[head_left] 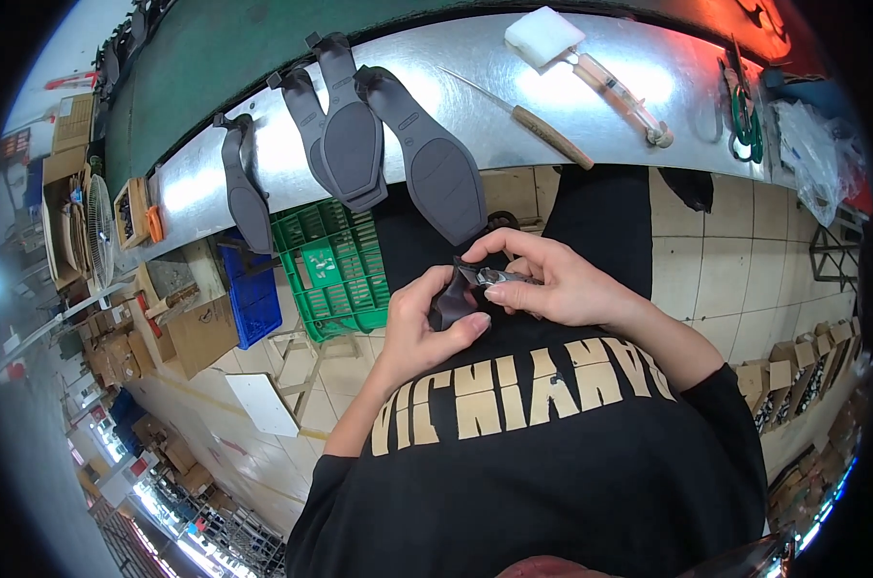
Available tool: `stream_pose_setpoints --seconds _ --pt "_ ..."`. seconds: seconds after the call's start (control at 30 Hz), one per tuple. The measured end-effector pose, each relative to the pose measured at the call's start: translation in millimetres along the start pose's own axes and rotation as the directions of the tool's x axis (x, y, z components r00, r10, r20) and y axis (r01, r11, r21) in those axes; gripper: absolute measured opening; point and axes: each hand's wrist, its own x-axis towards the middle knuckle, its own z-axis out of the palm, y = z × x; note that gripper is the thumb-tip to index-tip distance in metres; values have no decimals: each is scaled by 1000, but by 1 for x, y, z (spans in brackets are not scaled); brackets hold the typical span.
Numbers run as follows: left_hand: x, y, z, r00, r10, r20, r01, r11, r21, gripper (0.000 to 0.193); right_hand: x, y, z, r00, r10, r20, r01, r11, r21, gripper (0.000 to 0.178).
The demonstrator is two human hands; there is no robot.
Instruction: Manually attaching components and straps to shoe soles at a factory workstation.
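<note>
Both hands worked a small dark shoe-sole piece close to the chest, below the edge of the metal table.

The left hand (419, 323) gripped the dark sole piece (453, 301) from below, thumb pressed against its lower edge, while the right hand (552, 279) was closed around a small metal cutting tool (502, 277) whose tip touched the top of the piece. On the table (600, 125) above, three dark grey shoe soles (435, 166) lay side by side, overhanging the near edge, and a fourth sole (244, 193) lay apart to the left. Further right sat a wood-handled knife (542, 130), a white sponge-headed applicator (576, 53) and green-handled scissors (745, 120). A green plastic crate (330, 270) and a blue crate (251, 299) stood on the tiled floor under the table.
</note>
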Motion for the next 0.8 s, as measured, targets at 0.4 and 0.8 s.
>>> stream_pose_setpoints --seconds 0.4,0.8 --pt "-6 -6 3 1000 7 -3 -7 991 -133 39 3 8 -6 997 40 73 -48 993 109 37" --pt "-9 -6 5 1000 9 -19 -12 984 -176 39 4 13 -6 997 17 80 -29 987 156 37"
